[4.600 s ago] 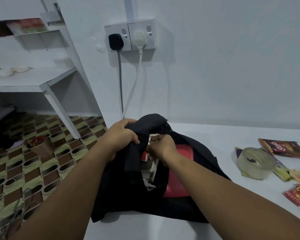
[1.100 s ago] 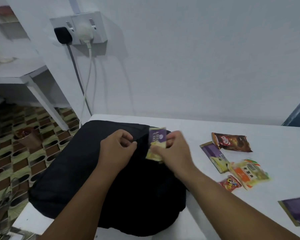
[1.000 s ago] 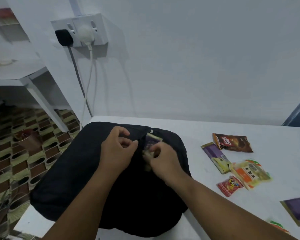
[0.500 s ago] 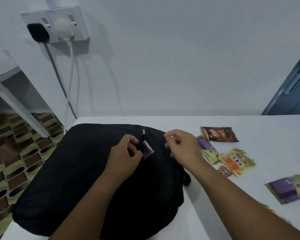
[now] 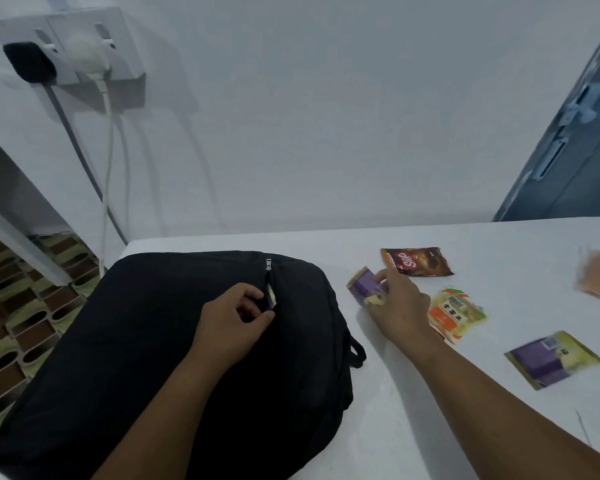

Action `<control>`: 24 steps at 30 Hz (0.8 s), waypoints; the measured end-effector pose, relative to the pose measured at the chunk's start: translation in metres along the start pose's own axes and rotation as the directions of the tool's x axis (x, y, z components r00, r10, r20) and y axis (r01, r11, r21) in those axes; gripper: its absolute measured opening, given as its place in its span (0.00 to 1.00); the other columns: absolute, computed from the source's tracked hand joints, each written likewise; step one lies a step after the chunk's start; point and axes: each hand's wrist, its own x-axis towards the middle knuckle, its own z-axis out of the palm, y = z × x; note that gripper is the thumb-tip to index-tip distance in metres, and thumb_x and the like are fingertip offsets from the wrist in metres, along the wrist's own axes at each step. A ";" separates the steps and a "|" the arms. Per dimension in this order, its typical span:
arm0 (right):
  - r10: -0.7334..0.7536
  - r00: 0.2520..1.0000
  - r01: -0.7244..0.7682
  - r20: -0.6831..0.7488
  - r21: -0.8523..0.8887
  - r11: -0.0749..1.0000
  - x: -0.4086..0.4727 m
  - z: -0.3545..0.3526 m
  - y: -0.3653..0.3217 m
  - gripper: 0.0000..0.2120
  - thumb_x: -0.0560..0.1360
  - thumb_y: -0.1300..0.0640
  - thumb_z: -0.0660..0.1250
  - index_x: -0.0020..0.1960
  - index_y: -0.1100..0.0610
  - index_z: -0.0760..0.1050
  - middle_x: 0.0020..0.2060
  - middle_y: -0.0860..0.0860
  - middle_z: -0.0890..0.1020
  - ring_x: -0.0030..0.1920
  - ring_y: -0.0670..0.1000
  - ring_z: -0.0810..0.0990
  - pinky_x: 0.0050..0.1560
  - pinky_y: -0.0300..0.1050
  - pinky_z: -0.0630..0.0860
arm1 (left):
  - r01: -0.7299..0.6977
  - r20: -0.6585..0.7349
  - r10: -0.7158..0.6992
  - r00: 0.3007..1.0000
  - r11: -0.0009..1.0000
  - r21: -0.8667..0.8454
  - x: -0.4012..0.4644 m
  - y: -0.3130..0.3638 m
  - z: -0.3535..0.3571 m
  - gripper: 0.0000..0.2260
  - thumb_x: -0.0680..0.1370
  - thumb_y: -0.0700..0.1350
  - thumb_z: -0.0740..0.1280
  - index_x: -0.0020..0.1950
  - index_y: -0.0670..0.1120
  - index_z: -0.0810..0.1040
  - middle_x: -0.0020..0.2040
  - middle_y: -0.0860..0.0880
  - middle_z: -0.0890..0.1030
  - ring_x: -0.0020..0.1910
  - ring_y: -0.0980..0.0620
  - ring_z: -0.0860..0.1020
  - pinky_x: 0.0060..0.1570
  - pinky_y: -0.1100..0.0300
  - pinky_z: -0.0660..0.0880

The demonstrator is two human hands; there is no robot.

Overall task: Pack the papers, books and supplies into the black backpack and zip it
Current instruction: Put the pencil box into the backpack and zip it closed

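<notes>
White table [image 5: 430,427] by wall. Black backpack [image 5: 146,341] lay left, soft, floppy. Left hand [image 5: 232,317] pinched pocket opening. Right hand [image 5: 399,303] closed on purple packet [image 5: 364,284]: light, crinkly, probably slippery; best gripped by edges.

A plain white wall [image 5: 326,116] carries a double socket [image 5: 66,46] with a black plug [image 5: 28,62] and a white plug [image 5: 89,53]. White table [image 5: 499,237], patterned floor [image 5: 21,327], grey-blue door [image 5: 575,143] at right.
</notes>
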 end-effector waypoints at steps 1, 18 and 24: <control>-0.009 1.000 0.011 -0.013 0.129 0.992 -0.003 -0.001 -0.009 0.12 0.71 0.57 0.73 0.49 0.48 0.73 0.47 0.42 0.76 0.49 0.47 0.75 0.50 0.42 0.68 | 0.018 0.037 -0.018 0.999 1.000 -0.009 0.001 0.001 -0.005 0.11 0.71 0.45 0.78 0.49 0.54 0.79 0.37 0.55 0.84 0.41 0.61 0.80 0.43 0.75 0.71; -0.592 0.715 0.498 0.371 0.325 0.804 -0.063 0.028 -0.112 0.21 0.67 0.59 0.71 0.59 0.47 0.79 0.52 0.42 0.77 0.54 0.43 0.76 0.56 0.38 0.74 | 0.076 -0.168 -0.180 0.969 0.867 -0.493 0.003 0.024 -0.057 0.09 0.73 0.38 0.76 0.49 0.45 0.78 0.31 0.52 0.80 0.30 0.58 0.73 0.38 0.63 0.71; -0.700 0.581 0.685 0.414 0.215 0.696 -0.066 0.030 -0.139 0.06 0.72 0.54 0.64 0.44 0.49 0.79 0.43 0.45 0.82 0.45 0.54 0.75 0.50 0.50 0.72 | 0.058 -0.155 -0.133 0.979 0.911 -0.409 -0.001 0.026 -0.061 0.09 0.73 0.38 0.75 0.49 0.46 0.79 0.34 0.50 0.83 0.34 0.55 0.78 0.40 0.62 0.73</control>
